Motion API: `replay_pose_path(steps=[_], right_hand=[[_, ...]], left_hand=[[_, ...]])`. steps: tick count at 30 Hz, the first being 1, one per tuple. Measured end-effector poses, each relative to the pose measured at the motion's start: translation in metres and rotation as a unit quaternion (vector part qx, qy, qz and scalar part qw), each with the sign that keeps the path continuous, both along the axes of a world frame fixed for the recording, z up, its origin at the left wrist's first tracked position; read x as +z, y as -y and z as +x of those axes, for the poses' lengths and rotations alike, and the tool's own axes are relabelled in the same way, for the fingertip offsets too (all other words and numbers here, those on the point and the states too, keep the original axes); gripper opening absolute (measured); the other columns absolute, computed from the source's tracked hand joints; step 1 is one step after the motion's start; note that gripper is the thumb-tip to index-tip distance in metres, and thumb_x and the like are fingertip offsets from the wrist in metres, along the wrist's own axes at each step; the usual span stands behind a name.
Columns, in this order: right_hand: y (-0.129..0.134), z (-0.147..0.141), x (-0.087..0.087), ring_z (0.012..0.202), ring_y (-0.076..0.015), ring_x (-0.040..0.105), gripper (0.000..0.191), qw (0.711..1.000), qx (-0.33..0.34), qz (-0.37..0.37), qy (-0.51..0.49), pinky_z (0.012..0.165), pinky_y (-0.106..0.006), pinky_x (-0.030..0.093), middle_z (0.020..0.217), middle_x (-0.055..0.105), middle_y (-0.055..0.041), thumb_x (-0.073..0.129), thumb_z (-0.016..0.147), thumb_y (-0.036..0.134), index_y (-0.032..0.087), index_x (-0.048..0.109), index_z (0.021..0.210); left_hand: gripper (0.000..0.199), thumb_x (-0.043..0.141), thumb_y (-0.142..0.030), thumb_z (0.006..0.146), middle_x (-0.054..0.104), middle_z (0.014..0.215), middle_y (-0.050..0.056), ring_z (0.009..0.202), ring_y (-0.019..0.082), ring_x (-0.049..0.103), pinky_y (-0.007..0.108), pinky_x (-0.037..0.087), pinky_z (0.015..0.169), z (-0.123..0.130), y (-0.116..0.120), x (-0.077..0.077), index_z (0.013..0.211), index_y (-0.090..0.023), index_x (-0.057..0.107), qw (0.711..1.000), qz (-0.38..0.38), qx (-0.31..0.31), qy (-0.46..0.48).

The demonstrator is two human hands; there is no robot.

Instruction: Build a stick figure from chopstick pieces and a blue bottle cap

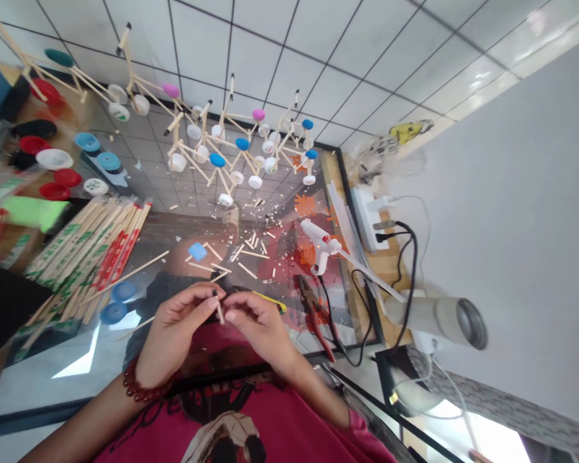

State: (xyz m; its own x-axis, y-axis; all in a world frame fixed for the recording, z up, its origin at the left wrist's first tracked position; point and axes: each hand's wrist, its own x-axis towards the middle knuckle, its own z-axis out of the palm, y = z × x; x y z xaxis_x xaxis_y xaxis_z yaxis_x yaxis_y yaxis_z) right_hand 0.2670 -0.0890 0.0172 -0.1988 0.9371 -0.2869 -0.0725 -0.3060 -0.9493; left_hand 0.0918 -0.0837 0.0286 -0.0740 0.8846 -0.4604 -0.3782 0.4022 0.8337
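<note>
Just above my lap, my left hand (182,318) pinches a short wooden stick piece (219,311) with a black upper end. My right hand (259,323) is close beside it, thumb and forefinger drawn together near the stick; what they hold, if anything, is hidden. Beyond my hands lie short cut stick pieces (253,254) and a small blue block (197,251). A yellow-handled tool (273,303) is partly covered by my right hand.
Several stick figures on bottle-cap wheels (217,161) stand at the back. A white glue gun (321,244), pliers (313,308) and cables (361,347) are on the right. Wrapped chopsticks (91,251) and loose caps (60,177) lie on the left.
</note>
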Motion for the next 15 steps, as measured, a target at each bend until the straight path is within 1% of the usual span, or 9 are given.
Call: replay_pose_path(steps=[1, 3, 5, 7, 8, 9, 11, 13, 15], right_hand=[[0.0, 0.012, 0.003, 0.08, -0.0207, 0.077, 0.023, 0.997, -0.014, 0.038, 0.07, 0.077, -0.033, 0.063, 0.089, 0.085, -0.0025, 0.085, 0.091, 0.048, 0.025, 0.082, 0.096], [0.0, 0.042, 0.005, 0.082, -0.0219, 0.077, 0.02, 0.969, -0.081, 0.101, 0.212, 0.081, -0.035, 0.063, 0.09, 0.084, -0.0044, 0.08, 0.093, 0.044, 0.024, 0.081, 0.093], [-0.005, 0.077, 0.003, 0.079, -0.0228, 0.073, 0.023, 0.916, -0.177, 0.12, 0.34, 0.079, -0.038, 0.062, 0.086, 0.079, -0.005, 0.075, 0.092, 0.047, 0.023, 0.077, 0.089], [-0.017, 0.107, -0.003, 0.087, -0.0259, 0.071, 0.039, 0.846, -0.27, 0.124, 0.443, 0.085, -0.044, 0.062, 0.1, 0.078, -0.0095, 0.079, 0.085, 0.055, 0.021, 0.076, 0.103], [-0.025, 0.118, -0.007, 0.094, -0.0284, 0.072, 0.051, 0.825, -0.297, 0.129, 0.464, 0.089, -0.047, 0.062, 0.112, 0.077, -0.0138, 0.081, 0.08, 0.059, 0.02, 0.074, 0.112], [-0.034, 0.127, -0.012, 0.102, -0.0309, 0.072, 0.058, 0.821, -0.308, 0.136, 0.461, 0.092, -0.049, 0.062, 0.121, 0.075, -0.0172, 0.078, 0.08, 0.061, 0.018, 0.072, 0.119], [-0.054, 0.136, -0.018, 0.103, -0.033, 0.072, 0.064, 0.839, -0.289, 0.135, 0.442, 0.093, -0.051, 0.061, 0.12, 0.076, -0.0183, 0.075, 0.078, 0.065, 0.017, 0.071, 0.121], [-0.071, 0.136, -0.022, 0.094, -0.0327, 0.071, 0.061, 0.853, -0.265, 0.118, 0.433, 0.088, -0.05, 0.06, 0.106, 0.078, -0.0152, 0.074, 0.077, 0.066, 0.017, 0.073, 0.113], [-0.082, 0.132, -0.022, 0.083, -0.03, 0.068, 0.056, 0.853, -0.262, 0.1, 0.439, 0.082, -0.047, 0.058, 0.089, 0.077, -0.0104, 0.074, 0.076, 0.068, 0.018, 0.074, 0.102]], left_hand=[[0.033, 0.104, -0.048, 0.069, 0.084, 0.09, 0.007, 0.085, 0.021, 0.077, 0.029, 0.063, 0.078, 0.0, -0.001, 0.004, 0.079, -0.023, 0.085, 0.999, -0.017, 0.005, 0.033], [0.039, 0.105, -0.052, 0.067, 0.078, 0.073, 0.004, 0.068, 0.017, 0.07, 0.027, 0.06, 0.066, 0.0, -0.005, 0.012, 0.08, -0.022, 0.085, 0.996, -0.039, 0.003, 0.085], [0.044, 0.108, -0.053, 0.061, 0.07, 0.061, 0.001, 0.056, 0.014, 0.061, 0.024, 0.052, 0.053, -0.001, -0.009, 0.017, 0.081, -0.021, 0.085, 0.992, -0.058, 0.001, 0.108], [0.048, 0.11, -0.051, 0.055, 0.065, 0.057, 0.0, 0.05, 0.011, 0.054, 0.021, 0.042, 0.046, -0.001, -0.012, 0.02, 0.082, -0.019, 0.086, 0.99, -0.084, 0.005, 0.117], [0.049, 0.11, -0.05, 0.054, 0.062, 0.055, -0.001, 0.049, 0.01, 0.05, 0.019, 0.038, 0.044, 0.0, -0.013, 0.02, 0.082, -0.018, 0.085, 0.988, -0.096, 0.005, 0.122], [0.049, 0.11, -0.05, 0.053, 0.06, 0.054, -0.002, 0.047, 0.008, 0.046, 0.018, 0.034, 0.043, 0.0, -0.014, 0.019, 0.08, -0.017, 0.085, 0.986, -0.107, 0.004, 0.127], [0.048, 0.109, -0.048, 0.052, 0.057, 0.054, -0.003, 0.046, 0.006, 0.04, 0.017, 0.027, 0.042, -0.001, -0.015, 0.018, 0.076, -0.017, 0.083, 0.984, -0.12, 0.001, 0.135], [0.045, 0.109, -0.047, 0.053, 0.056, 0.055, -0.003, 0.047, 0.005, 0.037, 0.017, 0.022, 0.043, -0.001, -0.014, 0.017, 0.074, -0.018, 0.081, 0.983, -0.125, -0.001, 0.134], [0.043, 0.108, -0.046, 0.055, 0.056, 0.057, -0.003, 0.047, 0.004, 0.034, 0.019, 0.018, 0.043, -0.003, -0.013, 0.016, 0.076, -0.02, 0.083, 0.984, -0.125, -0.006, 0.13]])
